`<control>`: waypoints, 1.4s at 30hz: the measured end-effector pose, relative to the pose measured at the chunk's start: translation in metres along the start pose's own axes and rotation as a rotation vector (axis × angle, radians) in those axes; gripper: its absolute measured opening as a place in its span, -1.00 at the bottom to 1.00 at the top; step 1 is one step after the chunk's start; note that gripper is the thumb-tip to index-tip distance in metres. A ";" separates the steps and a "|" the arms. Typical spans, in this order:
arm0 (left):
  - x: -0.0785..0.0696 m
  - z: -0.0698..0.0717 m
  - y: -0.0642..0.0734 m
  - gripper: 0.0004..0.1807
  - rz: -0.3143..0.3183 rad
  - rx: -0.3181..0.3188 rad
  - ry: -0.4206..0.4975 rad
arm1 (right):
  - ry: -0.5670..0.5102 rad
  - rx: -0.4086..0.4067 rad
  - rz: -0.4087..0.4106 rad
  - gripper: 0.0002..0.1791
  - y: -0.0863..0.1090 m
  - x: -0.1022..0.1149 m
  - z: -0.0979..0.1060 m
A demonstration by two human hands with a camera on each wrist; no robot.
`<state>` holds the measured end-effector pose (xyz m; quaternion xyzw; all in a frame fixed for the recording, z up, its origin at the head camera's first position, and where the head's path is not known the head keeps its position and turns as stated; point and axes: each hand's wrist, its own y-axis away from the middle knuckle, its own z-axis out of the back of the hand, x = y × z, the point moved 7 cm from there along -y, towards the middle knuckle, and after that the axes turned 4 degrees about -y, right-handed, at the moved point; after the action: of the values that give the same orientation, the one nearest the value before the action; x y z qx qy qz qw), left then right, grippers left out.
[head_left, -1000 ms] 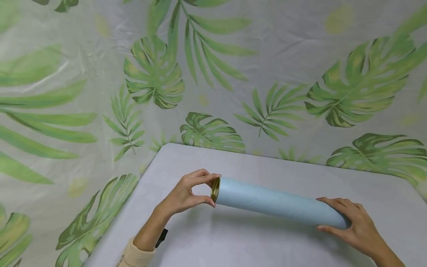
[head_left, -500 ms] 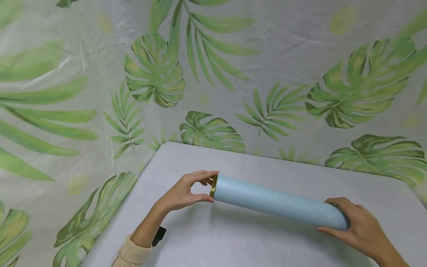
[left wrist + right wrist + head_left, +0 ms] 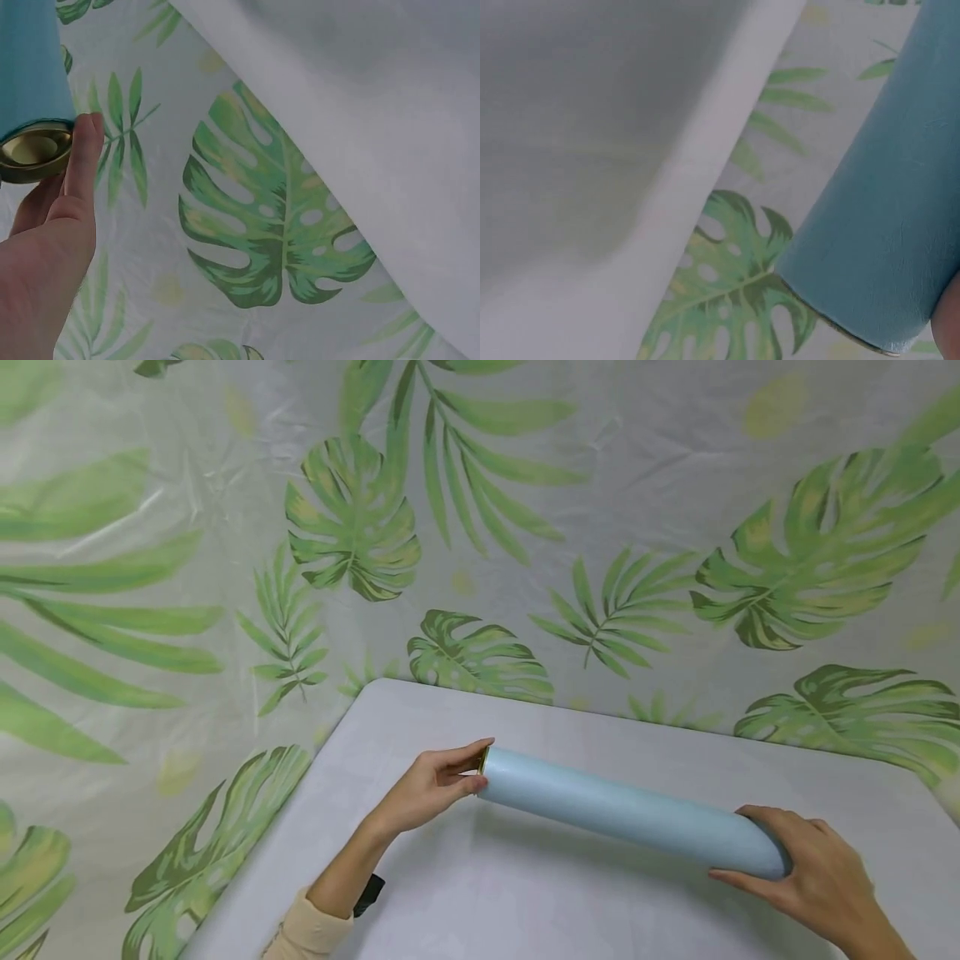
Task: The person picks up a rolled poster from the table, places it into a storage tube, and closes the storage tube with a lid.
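Observation:
A long light blue tube (image 3: 615, 806) is held slantwise above the white table, its right end lower in the head view. My left hand (image 3: 427, 789) pinches its left end, thumb and fingers at the gold metal rim. In the left wrist view that end shows a recessed gold cap (image 3: 36, 151), with the fingers of my left hand (image 3: 49, 255) along its side. My right hand (image 3: 821, 877) grips the tube's other end, thumb below and fingers above. In the right wrist view the tube (image 3: 870, 232) ends in a thin rim, and only a sliver of my right hand (image 3: 949, 322) shows.
Beneath the tube lies the white tabletop (image 3: 450, 893) with rounded corners. Behind and left of it hangs a pale sheet (image 3: 480, 585) printed with green leaves. A small black object (image 3: 369, 895) sits at the left wrist, by the beige sleeve (image 3: 311, 927).
My left thumb has come up over the gold rim, closer to the fingers. The tube's left end has risen slightly. My right hand has shifted a little further round the right end.

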<state>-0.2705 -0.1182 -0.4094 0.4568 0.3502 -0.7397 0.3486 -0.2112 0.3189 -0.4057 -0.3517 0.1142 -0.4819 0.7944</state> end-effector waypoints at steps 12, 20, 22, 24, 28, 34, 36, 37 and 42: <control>0.003 -0.019 -0.004 -0.34 -0.045 0.068 -0.084 | -0.031 -0.033 -0.034 -0.02 0.004 -0.014 0.006; 0.003 -0.030 -0.007 -0.35 -0.062 0.118 -0.118 | -0.049 -0.051 -0.096 0.00 0.017 -0.021 0.007; 0.001 -0.030 -0.007 -0.34 -0.072 0.128 -0.130 | -0.052 -0.045 -0.097 0.00 0.019 -0.021 0.006; -0.001 -0.028 -0.006 -0.33 -0.072 0.131 -0.148 | -0.046 -0.038 -0.085 0.01 0.019 -0.019 0.005; -0.004 -0.021 -0.003 -0.23 -0.061 0.134 -0.169 | -0.047 -0.028 -0.053 0.02 0.015 -0.016 0.003; -0.017 -0.006 -0.001 -0.08 -0.140 0.059 -0.141 | -0.094 -0.042 -0.043 0.01 0.008 -0.011 0.001; -0.019 -0.003 0.000 -0.12 -0.155 0.037 -0.128 | -0.106 -0.049 -0.040 0.01 0.006 -0.010 0.000; -0.018 -0.002 0.000 -0.14 -0.158 0.032 -0.124 | -0.111 -0.049 -0.034 0.01 0.005 -0.009 0.000; -0.016 -0.003 0.000 -0.19 -0.175 0.049 -0.104 | -0.131 -0.047 -0.003 0.00 0.003 -0.006 0.000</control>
<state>-0.2634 -0.1130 -0.3954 0.3938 0.3519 -0.7985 0.2890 -0.2123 0.3242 -0.4087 -0.4014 0.0727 -0.4561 0.7910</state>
